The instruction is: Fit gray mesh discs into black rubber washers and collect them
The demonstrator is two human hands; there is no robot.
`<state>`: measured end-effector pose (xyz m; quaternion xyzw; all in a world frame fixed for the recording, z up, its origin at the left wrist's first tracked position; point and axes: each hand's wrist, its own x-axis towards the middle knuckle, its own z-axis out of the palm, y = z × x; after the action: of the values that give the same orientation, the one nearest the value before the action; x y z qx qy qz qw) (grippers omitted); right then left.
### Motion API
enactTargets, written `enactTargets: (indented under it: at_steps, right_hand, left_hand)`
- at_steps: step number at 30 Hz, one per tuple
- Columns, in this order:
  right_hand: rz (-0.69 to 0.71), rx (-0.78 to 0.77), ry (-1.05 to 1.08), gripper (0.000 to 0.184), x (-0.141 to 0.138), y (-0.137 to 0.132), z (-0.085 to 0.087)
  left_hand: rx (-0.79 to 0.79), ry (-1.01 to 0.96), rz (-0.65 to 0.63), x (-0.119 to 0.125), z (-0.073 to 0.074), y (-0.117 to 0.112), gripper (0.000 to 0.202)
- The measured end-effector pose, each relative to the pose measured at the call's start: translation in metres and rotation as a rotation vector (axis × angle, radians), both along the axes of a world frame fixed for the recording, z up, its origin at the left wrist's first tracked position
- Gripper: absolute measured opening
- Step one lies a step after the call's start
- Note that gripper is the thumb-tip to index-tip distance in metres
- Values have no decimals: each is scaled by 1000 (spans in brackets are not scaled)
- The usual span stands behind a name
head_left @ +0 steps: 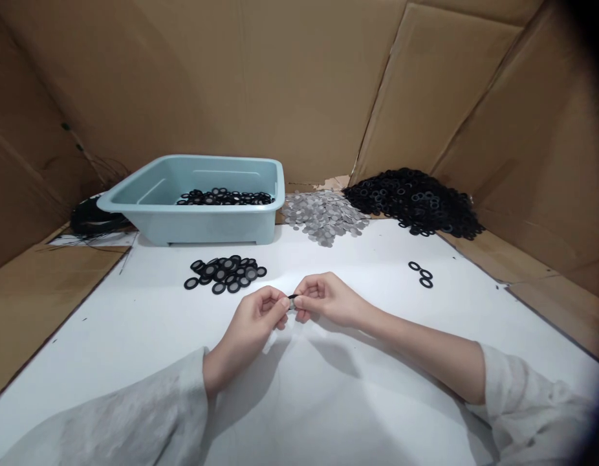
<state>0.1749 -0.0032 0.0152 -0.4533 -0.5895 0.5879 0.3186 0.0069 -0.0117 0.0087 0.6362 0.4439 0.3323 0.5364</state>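
Note:
Above the middle of the white table, my left hand (261,317) and my right hand (328,301) pinch one black rubber ring (292,299) between thumbs and fingers. A grey disc shows at the ring, partly covered by the fingertips; how far it sits inside I cannot tell. Just beyond my left hand lies a small heap of black rings with grey mesh centres (226,273). Three bare black rings (425,275) rest on the table to the right of my right hand.
A light blue plastic basin (222,226) at the back left contains many ringed discs. To its right are a pile of loose grey discs (326,217) and a large mound of black rings (416,200). Cardboard walls (319,84) enclose the white tabletop (149,323).

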Motion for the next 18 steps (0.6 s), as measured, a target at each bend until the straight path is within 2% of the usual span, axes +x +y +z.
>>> enactTargets:
  at_steps: [6,10,14,18]
  right_hand:
    - [68,-125,161,30,1,3,-19]
    - [98,-183,159,29,1,2,-19]
    - [100,-139,148,25,-1,-1,-13]
    - [110,-43,33,21,-3,-3,-12]
  left_hand:
    - [18,10,5,0,-9,-1,27]
    - [81,113,-8,-1,-15,1,31]
    - [119,142,-18,0,-14,2,32]
    - [93,79,-65,0,-9,1,29]
